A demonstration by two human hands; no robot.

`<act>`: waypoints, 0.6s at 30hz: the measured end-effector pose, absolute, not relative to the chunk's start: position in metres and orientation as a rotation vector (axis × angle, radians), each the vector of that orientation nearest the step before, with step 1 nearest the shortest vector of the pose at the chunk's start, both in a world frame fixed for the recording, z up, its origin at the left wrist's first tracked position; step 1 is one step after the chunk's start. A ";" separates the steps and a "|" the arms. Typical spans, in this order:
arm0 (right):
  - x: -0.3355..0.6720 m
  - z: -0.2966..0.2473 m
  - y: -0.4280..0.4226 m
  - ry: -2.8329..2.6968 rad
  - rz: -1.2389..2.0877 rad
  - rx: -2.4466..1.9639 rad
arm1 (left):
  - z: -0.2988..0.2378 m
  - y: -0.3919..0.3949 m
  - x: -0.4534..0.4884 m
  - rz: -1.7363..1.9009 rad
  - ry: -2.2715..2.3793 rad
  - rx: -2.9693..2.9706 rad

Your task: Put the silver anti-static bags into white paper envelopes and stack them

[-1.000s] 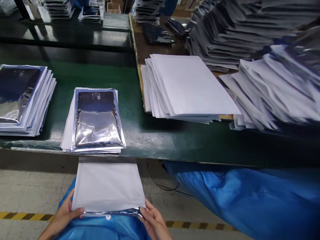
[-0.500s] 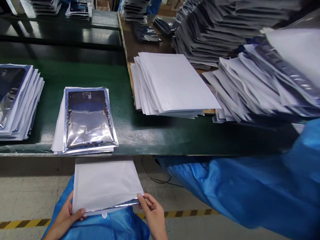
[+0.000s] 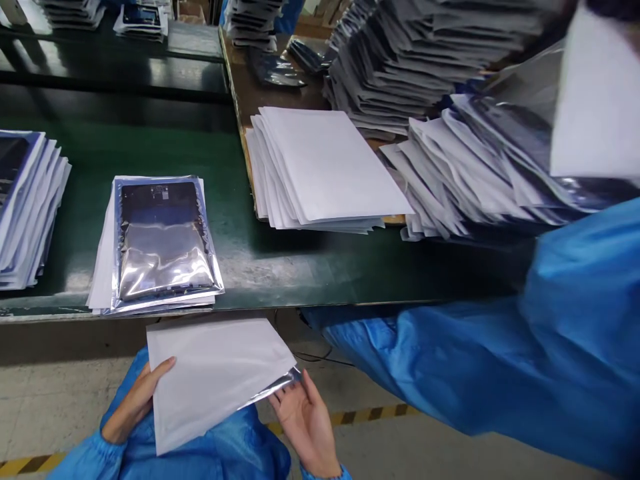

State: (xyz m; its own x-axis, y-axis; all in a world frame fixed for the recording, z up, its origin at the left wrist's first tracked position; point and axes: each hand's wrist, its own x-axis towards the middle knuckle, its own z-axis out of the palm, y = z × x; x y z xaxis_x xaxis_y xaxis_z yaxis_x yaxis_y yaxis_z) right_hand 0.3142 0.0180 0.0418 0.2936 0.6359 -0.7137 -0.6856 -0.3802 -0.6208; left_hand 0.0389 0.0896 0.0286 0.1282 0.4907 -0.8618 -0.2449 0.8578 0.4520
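My left hand (image 3: pixel 145 393) is closed on the left edge of a flat white packet (image 3: pixel 215 373), thumb on top and fingers underneath. The packet lies tilted over my lap, and a silver strip shows along its lower right edge. At that right corner is my right hand (image 3: pixel 307 420), palm up, thumb apart from the fingers. Its fingertips reach the silver edge from below. Just beyond, on the green bench (image 3: pixel 280 273), a sealed pouch (image 3: pixel 165 240) with a dark flat panel inside lies on other white packets.
White packets (image 3: pixel 335 167) are stacked at the bench's middle, with a leaning heap (image 3: pixel 465 173) further right. Tall grey stacks (image 3: pixel 400 67) rise behind. Another pile (image 3: pixel 35 207) stands at left. A co-worker's blue sleeve (image 3: pixel 450 360) and a blurred white packet (image 3: pixel 595 100) occupy the right.
My left hand has shifted up the packet's left edge, and the packet has turned, its right side rising. My right hand has gone from pinching the corner to palm up. My view has shifted slightly right.
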 end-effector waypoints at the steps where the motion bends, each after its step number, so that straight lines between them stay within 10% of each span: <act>1: 0.316 0.043 0.019 0.082 1.457 -1.266 | 0.030 0.090 0.042 0.538 1.343 0.211; 18: 0.314 0.012 0.019 -0.183 0.873 -1.772 | 0.026 0.079 0.049 0.602 1.494 0.197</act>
